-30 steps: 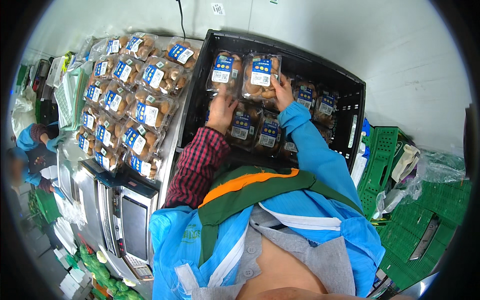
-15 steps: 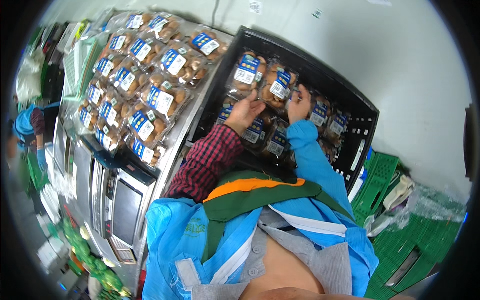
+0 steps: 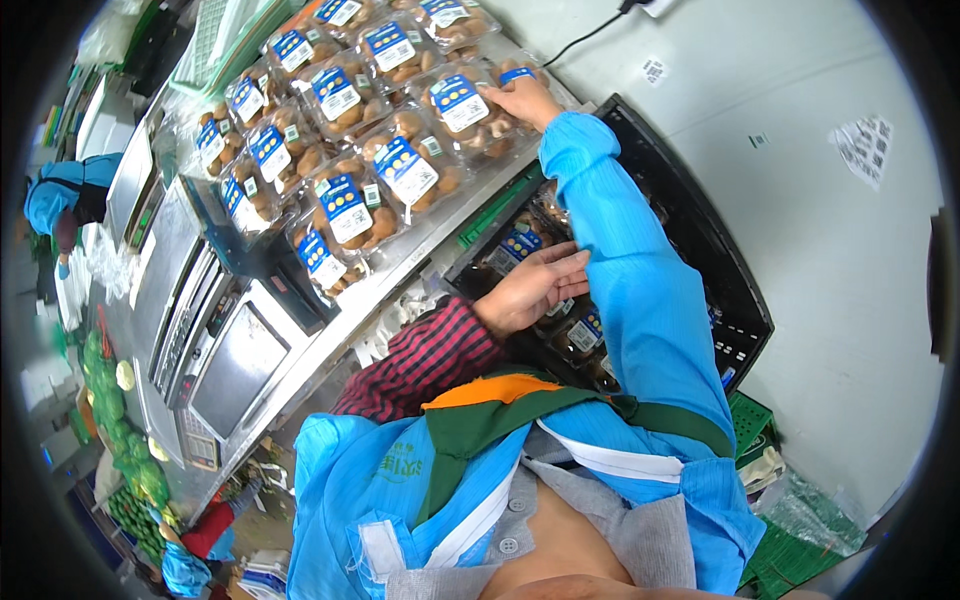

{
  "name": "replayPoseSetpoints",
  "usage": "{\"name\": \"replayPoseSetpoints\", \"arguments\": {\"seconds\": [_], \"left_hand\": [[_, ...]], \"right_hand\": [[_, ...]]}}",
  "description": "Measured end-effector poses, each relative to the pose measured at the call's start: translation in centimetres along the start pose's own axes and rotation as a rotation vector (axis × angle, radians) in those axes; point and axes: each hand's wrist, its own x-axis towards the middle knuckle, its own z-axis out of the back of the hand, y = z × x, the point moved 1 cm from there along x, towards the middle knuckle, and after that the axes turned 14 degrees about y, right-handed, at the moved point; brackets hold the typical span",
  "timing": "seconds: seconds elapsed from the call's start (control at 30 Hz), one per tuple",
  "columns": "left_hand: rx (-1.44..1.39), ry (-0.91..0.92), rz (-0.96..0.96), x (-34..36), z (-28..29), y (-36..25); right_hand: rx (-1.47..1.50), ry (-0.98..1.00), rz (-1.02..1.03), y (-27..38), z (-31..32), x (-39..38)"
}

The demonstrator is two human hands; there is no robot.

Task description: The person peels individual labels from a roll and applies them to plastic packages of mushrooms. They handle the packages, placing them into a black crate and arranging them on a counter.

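My right hand reaches across to the counter, its fingers closed at the edge of a clear plastic pack of brown mushrooms with a blue and white label. Another mushroom pack lies right behind those fingers, partly covered. Over the black crate hovers my left hand, fingers stretched out and holding nothing. Below it, inside the crate, sit several more mushroom packs; my right arm hides part of them.
Rows of mushroom packs cover the metal counter. A scale with a flat screen stands at the left. Green crates are at the lower right. A white wall rises behind, and a person in blue is far left.
My right hand has left the crate and moved up and left to the packs on the counter. My left hand has shifted slightly right and down, and the view has turned toward the counter.
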Motion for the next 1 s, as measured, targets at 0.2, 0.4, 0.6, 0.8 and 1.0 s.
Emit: {"name": "replayPoseSetpoints", "arguments": {"seconds": [0.2, 0.4, 0.6, 0.8, 1.0], "left_hand": [[-0.01, -0.048, -0.178, -3.0, 0.8, -2.9], [-0.05, -0.022, -0.019, -0.3, 1.0, 0.0], [-0.046, -0.168, 0.149, 5.3, 1.9, 4.1], [-0.128, -0.432, 0.25, 12.9, 7.5, 8.4], [0.358, -0.255, -0.003, 12.6, 9.4, 9.1]], "right_hand": [[0.535, 0.174, 0.082, 2.5, -1.5, -1.7], [0.591, -0.116, 0.357, 2.5, 5.6, -9.1], [0.843, -0.511, 0.212, -5.3, 9.8, -31.0], [1.156, -0.887, -0.07, -18.0, 0.3, -39.6], [0.908, -1.01, -0.398, -20.6, -3.4, -35.8]]}}
